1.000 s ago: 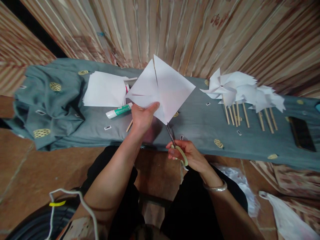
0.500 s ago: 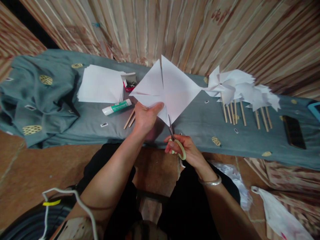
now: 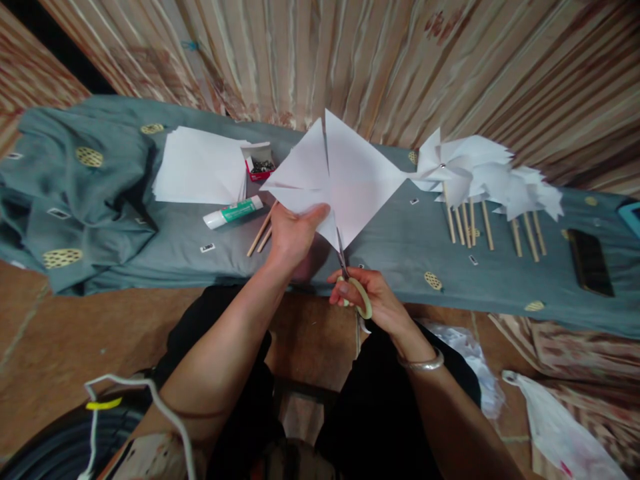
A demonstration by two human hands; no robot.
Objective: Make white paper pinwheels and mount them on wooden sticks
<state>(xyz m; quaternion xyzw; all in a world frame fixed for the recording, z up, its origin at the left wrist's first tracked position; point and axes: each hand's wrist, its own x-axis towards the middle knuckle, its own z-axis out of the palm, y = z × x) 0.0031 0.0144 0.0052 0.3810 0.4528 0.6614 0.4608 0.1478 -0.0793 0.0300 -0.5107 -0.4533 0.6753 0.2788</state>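
Note:
A white paper square (image 3: 360,180) is held up cornerwise, with slits running inward from its top and left corners. My left hand (image 3: 295,233) grips its lower left side, thumb on top near the middle and the other fingers hidden underneath. In my right hand (image 3: 373,293) are scissors (image 3: 359,297) with pale green handles, their blades at the bottom corner of the paper. Just left of my left hand lie a few wooden sticks (image 3: 260,233), a green and white glue stick (image 3: 233,213) and a small open red and white box (image 3: 260,167) of tiny metal pieces.
A stack of white paper (image 3: 200,167) lies at the left on the grey-green cloth (image 3: 390,260). Several paper pinwheels (image 3: 455,167) on sticks rest at the right, near a dark phone (image 3: 591,263). Bunched cloth (image 3: 90,193) fills the far left; a curtain (image 3: 310,60) hangs behind.
Both hands, the paper and the scissors keep almost the same place. The view has shifted very slightly.

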